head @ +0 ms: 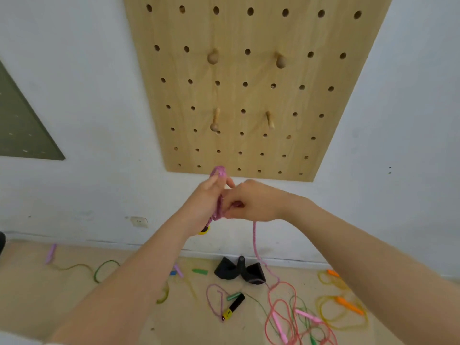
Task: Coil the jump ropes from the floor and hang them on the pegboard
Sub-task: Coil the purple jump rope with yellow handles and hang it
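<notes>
Step in hand: coiling. Left hand (204,197) fingers curled round pink rope coil (218,192), held below pegboard (249,95). Right hand (251,202) pinches rope tail (256,245), which trails to floor (124,307). Next, judged: wind remaining slack, then loop over peg (214,120).

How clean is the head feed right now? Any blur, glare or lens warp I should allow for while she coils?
Head view: light is soft and even, no glare and only faint shadows; wide-angle warp splays the pegboard outward toward the top; the left hand and right hand on the pink rope look slightly soft, and the ropes on the floor are blurrier.
</notes>
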The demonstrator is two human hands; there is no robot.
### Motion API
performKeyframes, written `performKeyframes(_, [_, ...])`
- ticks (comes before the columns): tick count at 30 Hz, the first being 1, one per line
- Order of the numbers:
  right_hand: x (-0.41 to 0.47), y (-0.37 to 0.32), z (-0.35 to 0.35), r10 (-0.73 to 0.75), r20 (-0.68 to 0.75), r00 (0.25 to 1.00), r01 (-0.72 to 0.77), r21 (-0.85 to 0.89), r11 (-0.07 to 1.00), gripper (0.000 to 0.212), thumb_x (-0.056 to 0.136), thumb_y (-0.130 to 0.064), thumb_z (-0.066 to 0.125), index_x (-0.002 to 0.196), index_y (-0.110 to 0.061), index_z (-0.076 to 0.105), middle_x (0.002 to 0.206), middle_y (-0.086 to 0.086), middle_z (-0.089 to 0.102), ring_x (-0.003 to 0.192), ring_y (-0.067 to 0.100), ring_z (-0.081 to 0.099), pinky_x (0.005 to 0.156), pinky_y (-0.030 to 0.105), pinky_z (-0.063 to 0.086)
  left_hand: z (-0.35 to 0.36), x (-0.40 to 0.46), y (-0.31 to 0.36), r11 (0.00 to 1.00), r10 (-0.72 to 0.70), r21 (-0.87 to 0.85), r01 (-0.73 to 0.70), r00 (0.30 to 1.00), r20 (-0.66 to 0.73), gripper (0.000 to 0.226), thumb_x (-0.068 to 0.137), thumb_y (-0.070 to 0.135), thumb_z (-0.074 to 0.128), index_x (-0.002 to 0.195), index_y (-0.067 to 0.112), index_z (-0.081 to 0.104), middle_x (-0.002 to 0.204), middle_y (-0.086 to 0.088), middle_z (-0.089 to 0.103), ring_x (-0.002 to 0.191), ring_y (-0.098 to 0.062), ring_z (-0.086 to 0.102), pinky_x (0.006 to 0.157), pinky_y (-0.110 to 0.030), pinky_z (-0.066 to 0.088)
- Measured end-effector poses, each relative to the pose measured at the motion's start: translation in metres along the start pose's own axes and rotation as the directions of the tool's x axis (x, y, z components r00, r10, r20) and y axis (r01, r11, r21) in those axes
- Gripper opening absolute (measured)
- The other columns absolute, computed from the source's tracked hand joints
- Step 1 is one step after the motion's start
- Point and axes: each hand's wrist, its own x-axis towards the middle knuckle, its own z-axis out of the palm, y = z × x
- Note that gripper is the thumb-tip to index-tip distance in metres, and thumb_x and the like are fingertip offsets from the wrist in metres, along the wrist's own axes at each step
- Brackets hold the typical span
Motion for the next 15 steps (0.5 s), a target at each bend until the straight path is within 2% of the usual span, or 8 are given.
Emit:
performKeyframes(3, [-0.01, 0.01, -0.018, -0.031, -0.245, 0.969, 0.04, 0.031, 0.999, 0.011, 0.086, -0.016, 0.061, 0.086, -0.01, 0.071, 0.066, -0.007, 0.059, 0.055, 0.002, 0.047, 0.057, 0.009, 0.036, 0.013, 0.001, -0.001, 0.998, -0.049, -0.029, 0.052, 0.994, 0.102, 0.036, 0.101, 0.034, 0.031, 0.094, 0.01, 0.057, 0.058, -0.007, 0.063, 0.036, -0.015, 0.051, 0.039, -0.019, 0.038])
performKeyframes(5, [-0.015, 0.026, -0.024, 0.073, -0.416, 0.906, -0.012, 0.148, 0.989, 0.011, 0.083, -0.02, 0.069, 0.079, -0.01, 0.067, 0.061, -0.011, 0.053, 0.054, -0.003, 0.047, 0.055, 0.009, 0.036, 0.014, 0.002, -0.002, 0.996, -0.04, -0.079, 0.052, 0.988, 0.152, 0.035, 0.1, 0.033, 0.029, 0.092, 0.009, 0.053, 0.049, -0.004, 0.053, 0.028, -0.009, 0.03, 0.038, -0.017, 0.019])
performKeyframes(7, [-0.018, 0.039, -0.025, 0.183, -0.477, 0.86, -0.041, 0.292, 0.955, 0.018, 0.077, -0.024, 0.075, 0.078, -0.015, 0.059, 0.064, -0.013, 0.052, 0.056, -0.007, 0.048, 0.056, 0.009, 0.037, 0.014, 0.002, -0.001, 0.986, -0.067, -0.139, 0.097, 0.976, 0.206, 0.036, 0.099, 0.031, 0.029, 0.081, 0.011, 0.054, 0.044, 0.003, 0.037, 0.03, -0.005, 0.019, 0.037, -0.014, 0.013])
performKeyframes(9, [-0.021, 0.043, -0.024, 0.243, -0.431, 0.869, -0.021, 0.458, 0.889, 0.022, 0.077, -0.026, 0.074, 0.091, -0.02, 0.057, 0.078, -0.01, 0.058, 0.065, -0.004, 0.049, 0.064, 0.012, 0.041, 0.015, 0.001, 0.002, 0.956, -0.109, -0.234, 0.177, 0.955, 0.275, 0.04, 0.091, 0.036, 0.035, 0.062, 0.017, 0.054, 0.044, 0.007, 0.027, 0.032, -0.004, 0.012, 0.034, -0.015, 0.012])
performKeyframes(11, [-0.022, 0.038, -0.019, 0.209, -0.254, 0.944, -0.003, 0.628, 0.778, 0.026, 0.088, -0.023, 0.062, 0.113, -0.023, 0.057, 0.1, -0.007, 0.061, 0.08, -0.001, 0.052, 0.076, 0.014, 0.042, 0.011, 0.001, 0.003, 0.915, -0.085, -0.338, 0.219, 0.925, 0.369, 0.039, 0.085, 0.04, 0.045, 0.051, 0.02, 0.049, 0.047, 0.008, 0.02, 0.035, -0.008, 0.01, 0.033, -0.016, 0.016])
performKeyframes(12, [-0.022, 0.034, -0.014, 0.154, -0.167, 0.974, 0.004, 0.692, 0.722, 0.024, 0.093, -0.02, 0.054, 0.117, -0.021, 0.056, 0.101, -0.007, 0.061, 0.081, -0.003, 0.053, 0.076, 0.013, 0.04, 0.007, 0.002, 0.004, 0.892, -0.042, -0.392, 0.226, 0.904, 0.425, 0.037, 0.083, 0.039, 0.052, 0.052, 0.021, 0.048, 0.049, 0.007, 0.019, 0.035, -0.009, 0.012, 0.033, -0.016, 0.02])
performKeyframes(14, [-0.019, 0.028, -0.007, 0.089, -0.12, 0.989, 0.029, 0.739, 0.673, 0.017, 0.097, -0.017, 0.045, 0.104, -0.015, 0.06, 0.08, -0.004, 0.058, 0.065, -0.002, 0.05, 0.067, 0.013, 0.038, 0.002, 0.001, 0.008, 0.847, 0.016, -0.482, 0.225, 0.895, 0.445, 0.035, 0.083, 0.034, 0.056, 0.051, 0.019, 0.047, 0.049, 0.007, 0.023, 0.035, -0.009, 0.017, 0.034, -0.017, 0.026])
performKeyframes(15, [-0.016, 0.026, -0.007, 0.096, -0.136, 0.986, 0.039, 0.748, 0.662, 0.015, 0.096, -0.017, 0.047, 0.092, -0.013, 0.061, 0.07, -0.002, 0.054, 0.059, 0.002, 0.046, 0.063, 0.016, 0.037, -0.001, 0.001, 0.008, 0.845, 0.004, -0.493, 0.206, 0.92, 0.392, 0.039, 0.084, 0.033, 0.051, 0.048, 0.019, 0.045, 0.045, 0.007, 0.025, 0.036, -0.01, 0.015, 0.035, -0.017, 0.024])
